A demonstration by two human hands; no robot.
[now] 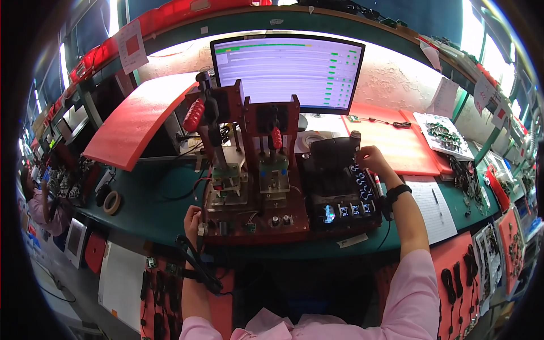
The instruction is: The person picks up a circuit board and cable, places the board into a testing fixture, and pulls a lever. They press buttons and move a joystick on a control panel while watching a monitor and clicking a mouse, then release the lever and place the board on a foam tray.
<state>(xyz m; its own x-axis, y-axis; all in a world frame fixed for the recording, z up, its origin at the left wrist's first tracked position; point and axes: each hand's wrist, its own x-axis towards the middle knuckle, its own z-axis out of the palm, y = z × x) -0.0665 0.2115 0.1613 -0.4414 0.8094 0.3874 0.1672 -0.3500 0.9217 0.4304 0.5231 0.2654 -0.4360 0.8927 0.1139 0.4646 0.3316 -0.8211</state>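
Observation:
My left hand [192, 223] is closed at the left edge of a dark red test fixture [255, 228], its fingers around a pale cable plug [200, 229]. A coiled black cable [198, 265] hangs across that forearm. Two toggle clamps with red handles, a left handle [194, 115] and a right handle [276, 137], stand over small green circuit boards on the fixture. My right hand [371, 158] is curled at the right side of a black instrument [334, 190] with lit digits and white buttons. Whatever its fingers pinch there is too small to tell.
Behind the fixture stands a monitor [289, 71]. Pink foam sheets [141, 116] lean at the left. To the right are a paper sheet with a pen [435, 196] and a tray of small boards [445, 136]. Bundled black cables [458, 277] lie lower right; a tape roll [112, 203] lies left.

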